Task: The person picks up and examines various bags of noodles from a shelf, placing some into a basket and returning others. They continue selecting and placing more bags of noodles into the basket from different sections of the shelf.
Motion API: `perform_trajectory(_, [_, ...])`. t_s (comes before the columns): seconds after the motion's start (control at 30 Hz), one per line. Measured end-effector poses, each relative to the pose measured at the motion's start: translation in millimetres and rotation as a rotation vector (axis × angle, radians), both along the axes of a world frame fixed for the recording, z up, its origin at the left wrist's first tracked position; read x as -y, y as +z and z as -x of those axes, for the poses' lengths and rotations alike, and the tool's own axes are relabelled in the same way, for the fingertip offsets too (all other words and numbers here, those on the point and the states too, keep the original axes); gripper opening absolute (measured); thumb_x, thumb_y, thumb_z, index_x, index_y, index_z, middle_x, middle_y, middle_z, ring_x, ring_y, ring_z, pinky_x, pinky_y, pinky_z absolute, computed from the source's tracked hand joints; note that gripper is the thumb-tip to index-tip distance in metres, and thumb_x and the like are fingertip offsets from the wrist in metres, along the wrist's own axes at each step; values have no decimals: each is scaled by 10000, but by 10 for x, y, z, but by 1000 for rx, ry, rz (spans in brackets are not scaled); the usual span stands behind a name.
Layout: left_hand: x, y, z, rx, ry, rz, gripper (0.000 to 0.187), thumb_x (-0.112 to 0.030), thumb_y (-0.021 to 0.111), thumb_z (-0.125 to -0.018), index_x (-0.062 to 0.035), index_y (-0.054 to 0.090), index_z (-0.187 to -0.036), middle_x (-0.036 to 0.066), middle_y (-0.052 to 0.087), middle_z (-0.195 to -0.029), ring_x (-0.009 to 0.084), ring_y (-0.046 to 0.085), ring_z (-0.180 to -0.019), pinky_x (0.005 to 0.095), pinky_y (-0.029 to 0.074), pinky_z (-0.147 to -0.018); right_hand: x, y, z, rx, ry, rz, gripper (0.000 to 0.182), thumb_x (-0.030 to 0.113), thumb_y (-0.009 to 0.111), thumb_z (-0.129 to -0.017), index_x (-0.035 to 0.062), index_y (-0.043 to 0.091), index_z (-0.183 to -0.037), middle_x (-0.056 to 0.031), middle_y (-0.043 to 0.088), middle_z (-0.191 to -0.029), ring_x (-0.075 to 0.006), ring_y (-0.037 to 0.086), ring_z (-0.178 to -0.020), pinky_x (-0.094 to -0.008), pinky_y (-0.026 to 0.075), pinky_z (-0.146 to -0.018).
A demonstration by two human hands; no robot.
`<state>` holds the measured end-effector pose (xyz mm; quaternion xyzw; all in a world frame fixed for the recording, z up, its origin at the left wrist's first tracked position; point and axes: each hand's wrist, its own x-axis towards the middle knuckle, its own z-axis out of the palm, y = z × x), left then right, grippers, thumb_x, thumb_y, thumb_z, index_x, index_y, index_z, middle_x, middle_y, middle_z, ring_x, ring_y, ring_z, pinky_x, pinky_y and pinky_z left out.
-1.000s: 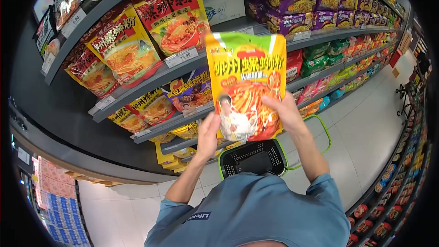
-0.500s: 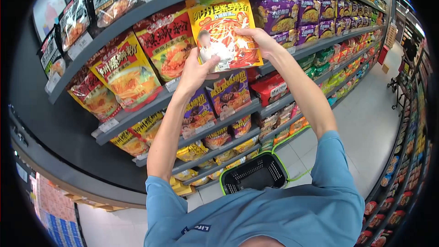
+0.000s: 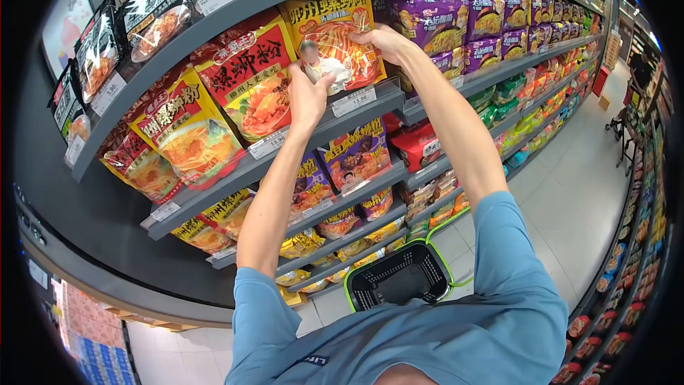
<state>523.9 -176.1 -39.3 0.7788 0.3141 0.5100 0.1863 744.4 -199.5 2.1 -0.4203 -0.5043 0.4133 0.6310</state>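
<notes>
A yellow instant noodle packet (image 3: pixel 331 39) with a picture of noodles in red broth stands nearly upright at the shelf. My left hand (image 3: pixel 310 96) is closed on its lower left edge, the thumb in front. On its right edge my right hand (image 3: pixel 385 44) is closed, with the far fingers hidden behind the packet. Left of it, a red and yellow noodle packet (image 3: pixel 249 78) is partly covered by my left hand. Below the held packet, a price tag (image 3: pixel 354 102) sits on the shelf edge.
Purple noodle packs (image 3: pixel 431 18) fill the same shelf to the right. Black packets (image 3: pixel 153 21) stand on the upper shelf. A black basket (image 3: pixel 399 278) with a green rim rests on the floor by the lower shelves. Another stocked shelf (image 3: pixel 627 264) lines the aisle's right side.
Both hands have moved the yellow noodle packet forward to the shelf, away from my body. The price tag beneath it now shows.
</notes>
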Motion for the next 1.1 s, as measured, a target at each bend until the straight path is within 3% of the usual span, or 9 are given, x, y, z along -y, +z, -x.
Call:
perform_trajectory(0.17, [218,11,-6,-285,247,-24,492,-205,767,-752,59,481,-1052,269,662,-843,429,653,-843,475,499,-761,84,-106,73,221,-145,33,462,148,721,-835,47,571,-1260,-157,608,-1240,-270,525,-1207,-477,360,-1037])
perform_trajectory(0.23, [234,-24,6,-276,277,-83,388,-195,739,-780,38,516,-996,247,666,-788,433,653,-795,484,503,-717,65,-161,2,229,-108,131,571,228,706,-851,57,476,-1345,-174,537,-1321,-325,340,-1352,-729,202,-1011])
perform_trajectory(0.57, [254,-130,231,-79,551,-704,228,-203,608,-902,-54,563,-1069,148,657,-700,318,655,-603,395,508,-515,218,-249,24,230,-155,193,569,197,663,-888,-5,418,-1361,-224,504,-1340,-375,498,-1230,-626,398,-978])
perform_trajectory(0.63, [386,-82,523,-82,588,-591,293,-218,641,-881,-50,555,-1105,149,646,-844,303,650,-759,387,518,-589,209,-288,-15,223,-167,194,576,200,663,-887,-13,413,-1360,-224,508,-1333,-366,498,-1232,-617,404,-979])
perform_trajectory(0.7, [463,-30,804,14,919,-730,406,-259,677,-858,-23,540,-1158,186,572,-1050,347,577,-981,416,503,-779,163,-312,-53,208,-187,188,582,204,664,-887,-20,409,-1360,-224,512,-1326,-356,497,-1234,-609,411,-980])
perform_trajectory(0.8, [465,-172,910,-154,902,-507,503,-246,718,-819,-1,491,-1196,204,445,-1193,389,472,-1098,446,498,-805,134,-399,-70,267,-279,202,617,205,666,-886,-29,373,-1377,-217,505,-1330,-342,558,-1155,-571,468,-936])
perform_trajectory(0.9, [438,-176,917,-173,845,-425,518,-249,717,-820,2,482,-1207,212,450,-1187,393,482,-1084,453,489,-842,103,-405,-62,291,-363,157,508,202,680,-873,-55,502,-1272,-198,607,-1190,-296,632,-1021,-493,532,-825])
perform_trajectory(1.0, [379,-185,932,-152,812,-435,526,-228,728,-809,16,477,-1201,221,451,-1180,398,480,-1087,454,477,-872,33,-547,-145,500,-570,115,263,244,725,-810,4,705,-917,-160,688,-814,-238,676,-875,-400,524,-734])
perform_trajectory(1.1, [326,-210,969,-113,748,-430,524,-232,719,-824,25,477,-1211,233,465,-1164,399,477,-1100,453,414,-945,55,-606,-184,674,-706,138,218,257,722,-802,58,684,-882,-184,692,-906,-332,660,-919,-420,490,-840])
